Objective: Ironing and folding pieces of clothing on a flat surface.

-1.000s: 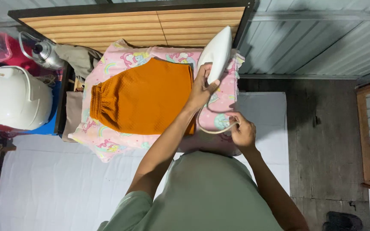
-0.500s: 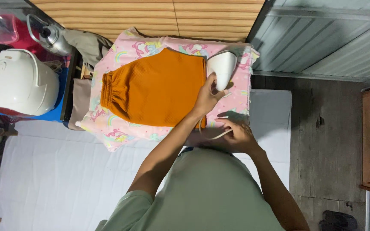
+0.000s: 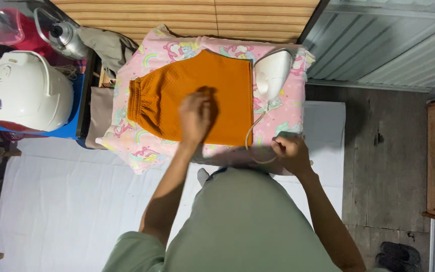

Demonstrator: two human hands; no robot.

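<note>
Orange shorts [image 3: 187, 90] lie flat on a pink patterned cloth [image 3: 288, 113] that covers a raised pad. My left hand [image 3: 196, 117] hovers over the shorts' near part, fingers loosely apart, holding nothing. A white iron [image 3: 273, 73] stands on its heel on the pink cloth, just right of the shorts. Its beige cord [image 3: 254, 132] runs down to my right hand [image 3: 290, 152], which pinches the cord at the pad's near right edge.
A white rice cooker [image 3: 26, 93] sits on a blue surface at the left, with a metal kettle [image 3: 66, 34] and a red container behind it. A wooden slatted headboard [image 3: 187, 17] lies beyond the pad. White sheet [image 3: 61, 206] spreads below. Grey floorboards lie right.
My left hand let go of the iron, which now stands upright on the cloth, and moved left over the orange shorts. My right hand still holds the cord.
</note>
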